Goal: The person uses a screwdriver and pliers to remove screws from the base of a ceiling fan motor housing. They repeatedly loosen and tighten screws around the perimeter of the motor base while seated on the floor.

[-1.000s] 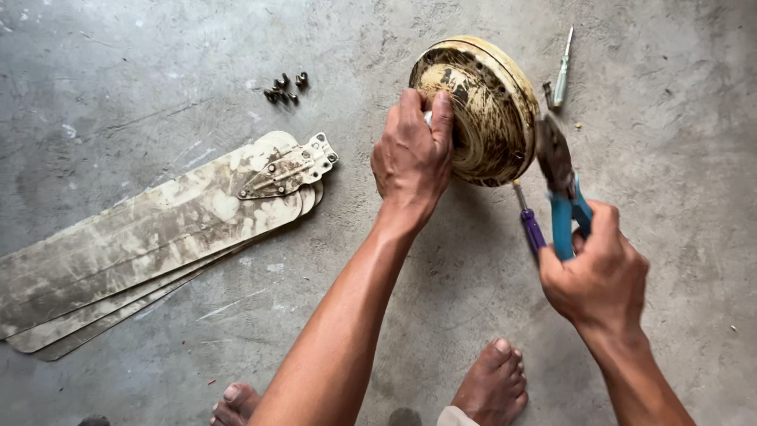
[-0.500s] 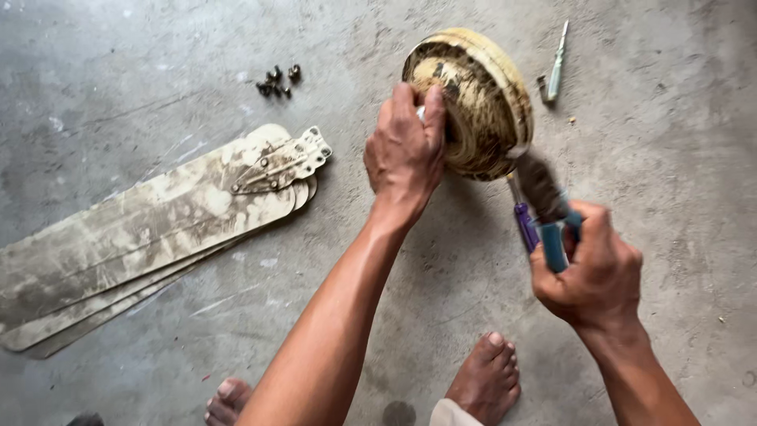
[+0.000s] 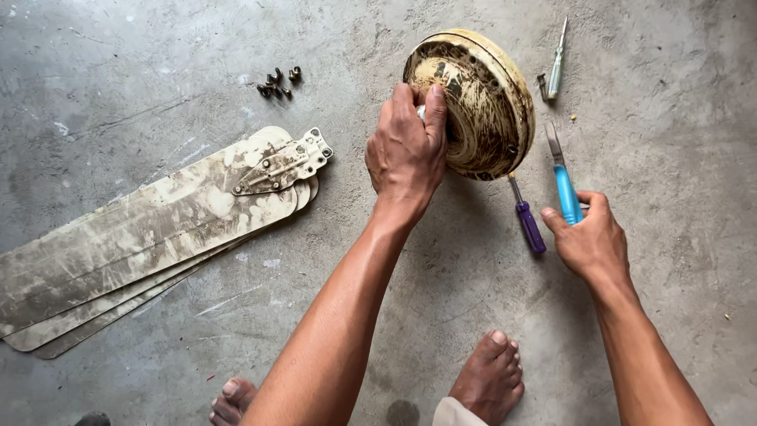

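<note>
Head view looks down at a grey concrete floor point(image 3: 158, 63). On one side lies a stack of dirty fan blades point(image 3: 150, 237), one on top of the other, with a metal bracket point(image 3: 284, 162) on the top one. Near the top sits the round fan motor point(image 3: 481, 102), tipped up on its edge. The left hand point(image 3: 406, 150) is curled over its rim, fingers pressed together on the inner part. The right hand point(image 3: 591, 241) pinches the blue-handled pliers point(image 3: 564, 185), which lie flat on the floor just beside the motor. A purple screwdriver point(image 3: 527, 217) lies between the two hands, and a small green screwdriver point(image 3: 557, 59) rests past the motor. A little pile of dark screws point(image 3: 277, 83) sits near the blades.

I think a firm grip should stop the motor rolling.

A moment ago the pliers were lifted up near the motor; now they are down on the floor.
</note>
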